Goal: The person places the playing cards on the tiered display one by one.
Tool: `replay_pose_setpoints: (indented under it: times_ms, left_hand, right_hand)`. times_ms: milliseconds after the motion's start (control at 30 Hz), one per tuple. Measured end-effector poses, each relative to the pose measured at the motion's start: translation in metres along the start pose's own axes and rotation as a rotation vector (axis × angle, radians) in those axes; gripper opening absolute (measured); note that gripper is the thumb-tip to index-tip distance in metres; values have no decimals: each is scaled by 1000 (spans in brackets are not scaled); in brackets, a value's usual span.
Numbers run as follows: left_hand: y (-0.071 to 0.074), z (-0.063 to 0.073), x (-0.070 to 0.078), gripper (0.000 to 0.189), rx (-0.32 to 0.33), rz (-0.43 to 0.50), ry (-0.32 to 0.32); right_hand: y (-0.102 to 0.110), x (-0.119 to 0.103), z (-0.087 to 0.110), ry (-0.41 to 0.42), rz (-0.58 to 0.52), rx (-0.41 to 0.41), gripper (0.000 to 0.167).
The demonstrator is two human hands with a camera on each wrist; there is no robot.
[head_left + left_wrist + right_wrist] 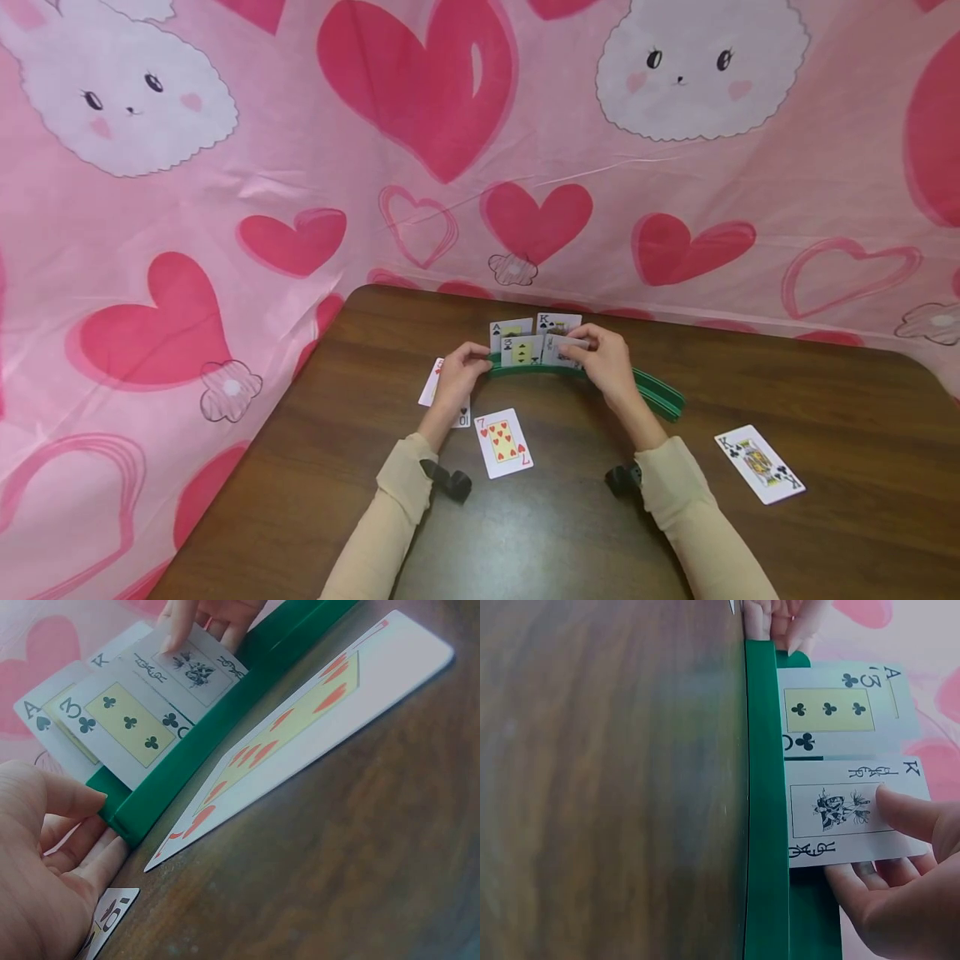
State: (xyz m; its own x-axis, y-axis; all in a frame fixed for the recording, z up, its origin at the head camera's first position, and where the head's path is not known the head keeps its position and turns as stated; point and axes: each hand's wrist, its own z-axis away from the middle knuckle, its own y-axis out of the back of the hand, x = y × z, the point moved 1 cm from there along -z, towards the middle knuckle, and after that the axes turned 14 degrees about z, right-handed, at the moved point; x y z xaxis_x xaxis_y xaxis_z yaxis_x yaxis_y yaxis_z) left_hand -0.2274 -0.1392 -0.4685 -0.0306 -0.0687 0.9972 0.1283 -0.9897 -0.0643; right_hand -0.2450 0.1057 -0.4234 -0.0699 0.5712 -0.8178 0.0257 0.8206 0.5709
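A curved green card holder (660, 395) stands on the table. My left hand (461, 377) grips its left end, thumb and fingers at the tip. In the holder's front slot stands a three of clubs (124, 724). To its right is a joker card (810, 825), its lower edge at the slot. My right hand (609, 364) pinches this joker, thumb on its face and fingers behind. An ace of spades (504, 327) and a king (558, 319) stand in the row behind, partly hidden by the front cards.
A seven of hearts (504, 443) lies face up before the holder. A ten (462, 414) and a red-marked card (430, 388) lie partly under my left hand. A king of clubs (760, 464) lies at the right. Pink heart-printed cloth (675, 183) hangs behind the table.
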Motion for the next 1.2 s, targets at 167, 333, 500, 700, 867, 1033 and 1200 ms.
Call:
replay_pose_setpoints:
  times_ms: [167,333,500,700,867,1033,1200]
  left_hand:
    - [1,0,0,20,0,10,2]
    - [2,0,0,20,3,13,-2]
    - [2,0,-1,20,1,6,-11]
    - [1,-1,-2,20,-1,8,-8]
    - [0,-1,-3,20,-3,0,-15]
    - [1,-1,-2,20,-4,-5,-21]
    - [1,-1,-2,20,-6,-1,-16]
  right_hand:
    - [-2,-3,1,2,-21,-4,22]
    - [-5,-6,2,9,-30,2,20]
    - [-9,-6,1,26,-31,-9,20]
    - [-9,-4,0,18,-31,-10,19]
    - [-6,-2,1,-5,-38,-8,23]
    - [-3,-2,2,-29,-30,-15,24]
    - [-2,-3,2,-46,-18,-18,27]
